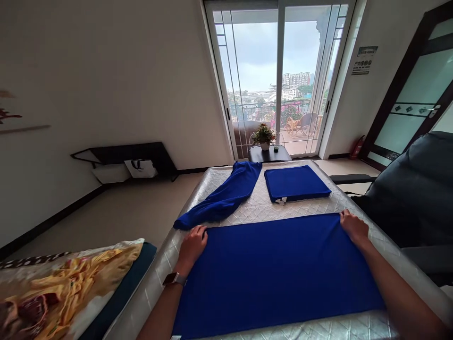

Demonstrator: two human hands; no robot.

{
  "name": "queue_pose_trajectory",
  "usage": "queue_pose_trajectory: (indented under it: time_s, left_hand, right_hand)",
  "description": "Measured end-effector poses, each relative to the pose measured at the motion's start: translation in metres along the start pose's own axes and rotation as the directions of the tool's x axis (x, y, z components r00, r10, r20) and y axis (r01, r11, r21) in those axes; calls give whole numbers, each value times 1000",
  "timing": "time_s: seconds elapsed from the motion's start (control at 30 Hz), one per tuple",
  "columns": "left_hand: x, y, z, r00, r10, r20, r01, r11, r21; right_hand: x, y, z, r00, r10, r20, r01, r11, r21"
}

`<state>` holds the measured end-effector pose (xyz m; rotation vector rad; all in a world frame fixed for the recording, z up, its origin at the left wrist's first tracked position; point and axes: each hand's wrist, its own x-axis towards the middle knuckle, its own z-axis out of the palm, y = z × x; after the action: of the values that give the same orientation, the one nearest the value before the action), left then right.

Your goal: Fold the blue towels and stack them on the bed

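Observation:
A wide blue cloth (276, 269) lies spread on the quilted white mattress (244, 215). My left hand (194, 242), below a wristwatch, is closed on the cloth's far left corner. At the far right corner, my right hand (354, 227) pinches the fabric, and small creases run from its fingers. Beyond the cloth sits a neatly folded blue stack (297, 182) with white tags at its front edge. A loose, crumpled blue cloth (226, 191) stretches along the mattress's far left side, its near end close to my left hand.
Yellow patterned bedding (78, 278) is at the lower left. A black chair (414, 184) stands close on the right. Past the mattress's far edge are a small table (271, 154) with a potted plant (264, 136) and a glass sliding door (279, 75). A white bag (141, 168) is by the left wall.

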<state>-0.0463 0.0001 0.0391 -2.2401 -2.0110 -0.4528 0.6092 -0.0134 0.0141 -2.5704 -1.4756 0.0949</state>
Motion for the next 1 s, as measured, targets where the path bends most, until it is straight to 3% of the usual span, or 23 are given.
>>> queue_pose_trajectory:
  time_s: [0.1,0.17,0.23,0.33,0.4,0.5,0.53,0.6,0.67,0.77,0.9,1.0]
  left_hand:
    - [-9,-4,9,999,-22,35,25,997,-75]
    - [-14,-7,15,998,-30,62,37,992,-119]
    - [-17,-10,19,996,-22,82,32,992,-120]
    - [-20,-11,24,993,-19,116,29,996,-81]
    - [-21,-11,26,990,-21,137,29,998,-55]
    - [-24,-12,27,990,-23,137,27,999,-27]
    - [-25,-12,26,990,-29,137,32,999,-21]
    - [-26,-13,23,988,-42,145,45,999,-17]
    - [-26,-13,21,987,-48,155,51,999,-14]
    - [-26,-12,19,986,-43,161,45,999,-6]
    - [-24,-15,23,991,-31,128,30,1000,9]
    - [-22,-18,29,993,-21,116,17,999,32]
  right_hand:
    - [-8,-11,-12,996,-12,-94,5,997,-76]
    - [-21,-32,-23,981,-53,-185,35,994,-100]
    - [-43,-69,-30,964,-163,-210,154,986,-60]
    - [-94,-152,-24,906,-396,-147,405,914,32]
    - [-135,-217,-9,817,-571,-83,577,805,137]
    - [-191,-303,20,625,-777,-73,752,574,323]
    - [-205,-325,28,582,-808,-86,774,519,362]
    - [-224,-353,41,553,-830,-73,773,478,418]
    - [-229,-361,49,554,-832,-24,758,491,429]
    - [-218,-340,49,563,-825,46,754,536,380]
    - [-183,-271,39,609,-787,104,747,612,258]
    - [-143,-201,32,693,-705,151,691,709,137]
